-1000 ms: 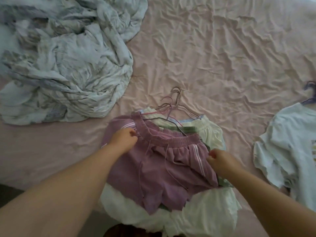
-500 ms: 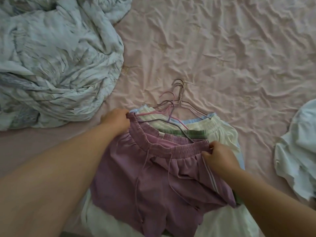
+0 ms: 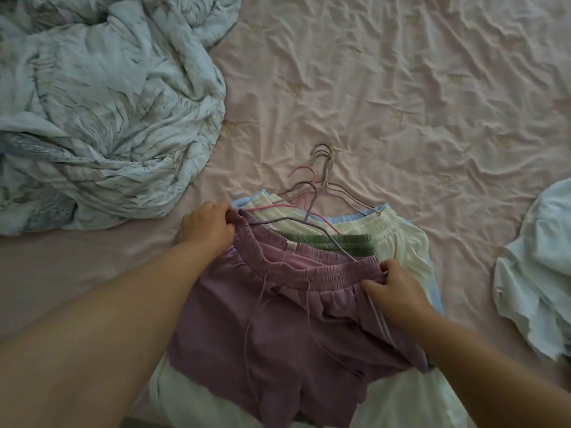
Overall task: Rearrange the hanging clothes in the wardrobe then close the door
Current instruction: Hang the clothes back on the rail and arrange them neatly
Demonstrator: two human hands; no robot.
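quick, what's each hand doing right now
Left hand: grips the waistband of the purple shorts at its left end.
Right hand: grips the same waistband at its right end.

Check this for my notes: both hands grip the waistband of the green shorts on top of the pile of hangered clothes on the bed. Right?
Not quite. The head view shows the left hand and right hand gripping the waistband of the purple shorts, which lie on top of the pile. The green shorts sit underneath, only their waistband showing. The rest holds: the clothes lie on hangers on the bed.
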